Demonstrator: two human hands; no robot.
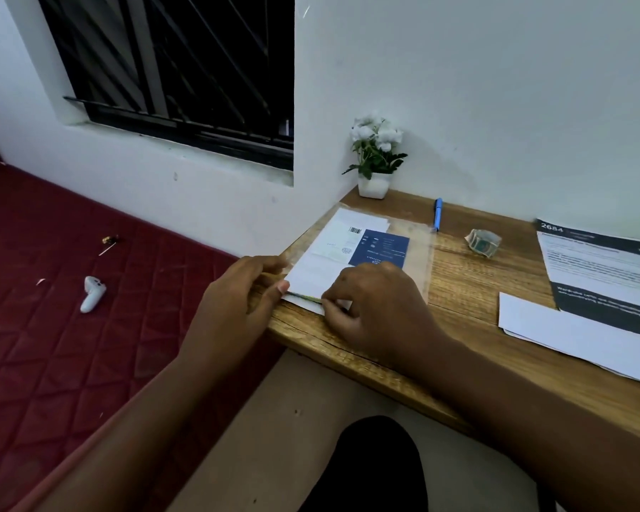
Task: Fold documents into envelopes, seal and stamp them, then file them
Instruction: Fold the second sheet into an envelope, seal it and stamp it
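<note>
Under both hands lies a desk (459, 290) of grained, matt wood, and on it a glossy clear plastic sleeve (418, 249) over smooth paper sheets (311, 275). Beyond the right hand sit a shiny blue plastic pen (438, 214) and a smooth white pot (374, 185). Left of the left hand spreads quilted red cloth (52, 345), faintly sheened, with a glossy white plastic piece (91, 293) on it.

We counted two hands (237, 293) at one wooden desk (470, 290), one clear folder (418, 249) of papers, one blue pen (438, 214), one flower pot (374, 184), one tape roll (483, 242), one white envelope (569, 334) and one printed sheet (603, 264).
</note>
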